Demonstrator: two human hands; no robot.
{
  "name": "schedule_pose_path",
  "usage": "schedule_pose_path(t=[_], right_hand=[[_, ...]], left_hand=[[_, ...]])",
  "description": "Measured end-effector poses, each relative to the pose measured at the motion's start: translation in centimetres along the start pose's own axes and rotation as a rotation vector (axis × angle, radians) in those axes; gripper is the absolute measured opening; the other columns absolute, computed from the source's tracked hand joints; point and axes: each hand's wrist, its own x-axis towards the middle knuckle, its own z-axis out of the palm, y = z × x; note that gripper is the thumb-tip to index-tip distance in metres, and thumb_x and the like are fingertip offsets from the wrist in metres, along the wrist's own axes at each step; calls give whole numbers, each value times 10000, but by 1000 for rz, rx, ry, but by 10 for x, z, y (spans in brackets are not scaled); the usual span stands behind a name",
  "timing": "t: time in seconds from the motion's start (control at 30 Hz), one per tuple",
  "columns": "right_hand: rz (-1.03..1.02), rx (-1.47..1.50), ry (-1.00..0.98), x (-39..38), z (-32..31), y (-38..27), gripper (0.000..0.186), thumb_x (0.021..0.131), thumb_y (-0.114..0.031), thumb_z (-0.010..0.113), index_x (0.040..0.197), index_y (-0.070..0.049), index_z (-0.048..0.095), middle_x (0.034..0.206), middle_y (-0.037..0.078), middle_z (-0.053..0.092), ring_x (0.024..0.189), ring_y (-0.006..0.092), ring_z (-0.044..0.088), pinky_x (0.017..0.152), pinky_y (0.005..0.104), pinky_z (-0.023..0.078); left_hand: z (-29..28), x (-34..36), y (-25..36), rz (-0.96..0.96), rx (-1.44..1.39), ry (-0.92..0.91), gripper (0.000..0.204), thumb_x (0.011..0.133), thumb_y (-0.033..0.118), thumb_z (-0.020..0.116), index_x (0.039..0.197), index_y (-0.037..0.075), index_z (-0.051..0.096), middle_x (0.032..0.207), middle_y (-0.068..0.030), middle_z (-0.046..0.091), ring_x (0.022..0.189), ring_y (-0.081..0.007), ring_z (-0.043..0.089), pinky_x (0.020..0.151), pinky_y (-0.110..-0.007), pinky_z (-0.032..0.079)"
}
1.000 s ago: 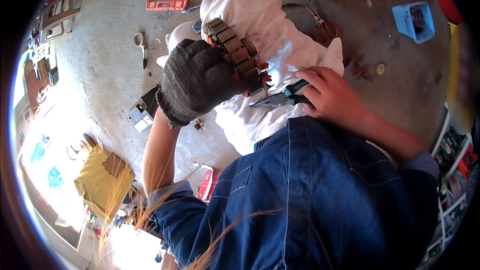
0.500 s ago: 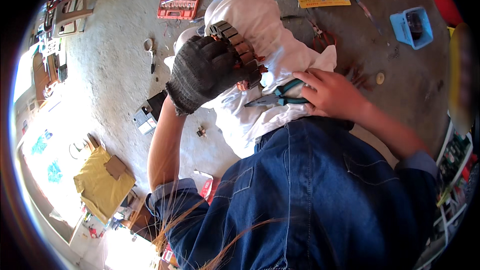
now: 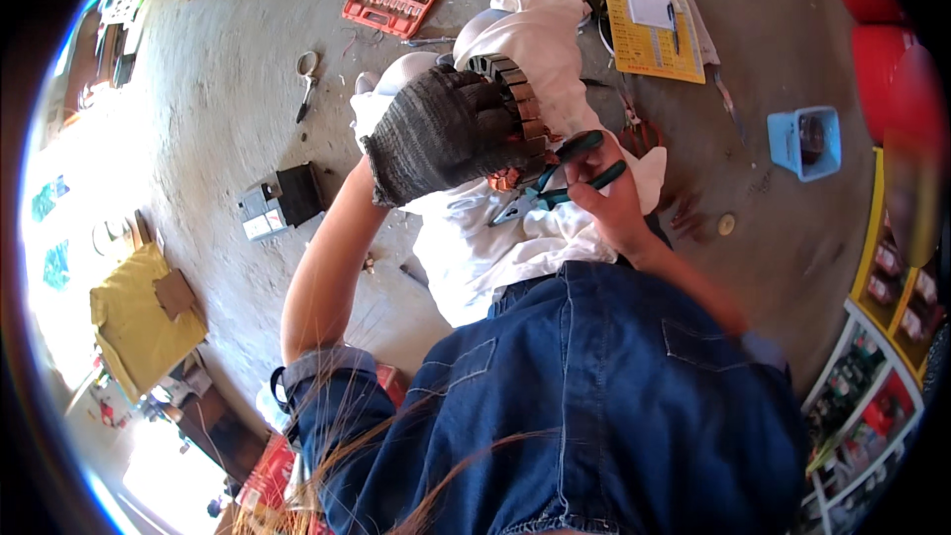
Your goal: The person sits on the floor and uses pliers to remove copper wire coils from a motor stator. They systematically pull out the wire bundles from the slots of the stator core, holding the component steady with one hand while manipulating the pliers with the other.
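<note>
My left hand [image 3: 441, 139], in a dark grey knitted glove, is wrapped round a ring-shaped motor stator [image 3: 528, 111] with steel segments and copper windings. It holds the stator over the white cloth [image 3: 540, 30] across my lap. Bare, my right hand [image 3: 616, 206] grips a pair of pliers [image 3: 543, 198] with dark teal handles spread apart. The pliers' jaws point left, just below the stator's copper end; whether they touch it I cannot tell. The glove hides much of the stator.
A red socket set [image 3: 381, 15] lies open at the far side. Scissors [image 3: 308, 89] and a black-and-grey box [image 3: 282, 202] are on the floor at left. Red-handled pliers [image 3: 639, 134], a yellow sheet [image 3: 634, 45] and a blue basket [image 3: 783, 139] lie to the right.
My right hand has lifted the pliers off the cloth and turned their handles upward, close to the stator. The stator has shifted slightly right and nearer; the whole view has turned.
</note>
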Motion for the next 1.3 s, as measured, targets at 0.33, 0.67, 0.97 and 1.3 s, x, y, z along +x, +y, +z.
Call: schedule_pose_path(t=[0.33, 0.67, 0.97, 1.3], right_hand=[[249, -83, -126, -15, 18, -34, 274, 989, -130, 494, 1226, 5, 525, 857, 0, 523, 776, 78, 459, 711, 247, 396], [-177, -287, 189, -30, 8, -151, 767, 986, -616, 338, 1375, 42, 407, 949, 88, 547, 974, 209, 557, 940, 375, 438], [-189, -129, 335, -19, 42, -150, 761, 1009, -603, 307, 1416, 35, 390, 1013, 46, 500, 986, 153, 490, 994, 390, 411], [-187, -89, 384, -22, 58, -150, 733, 1017, -581, 319, 1422, 26, 388, 1022, 35, 500, 986, 137, 473, 988, 370, 393]], left_hand=[[1, -11, -4, -141, -207, 0, 267, 853, 318, 610, 1049, 157, 694, 1025, -72, 646, 993, -283, 624, 863, -403, 509], [5, 9, 9, -139, -148, 37, 268, 846, 316, 644, 1027, 128, 701, 967, -81, 654, 925, -280, 630, 777, -404, 525], [4, 17, 15, -213, -138, -87, 278, 855, 323, 648, 1051, 133, 699, 1008, -76, 661, 983, -288, 635, 834, -409, 522], [82, -1, -6, -247, -94, 140, 263, 844, 256, 675, 1089, 161, 683, 1126, -65, 657, 1066, -221, 625, 858, -337, 527]])
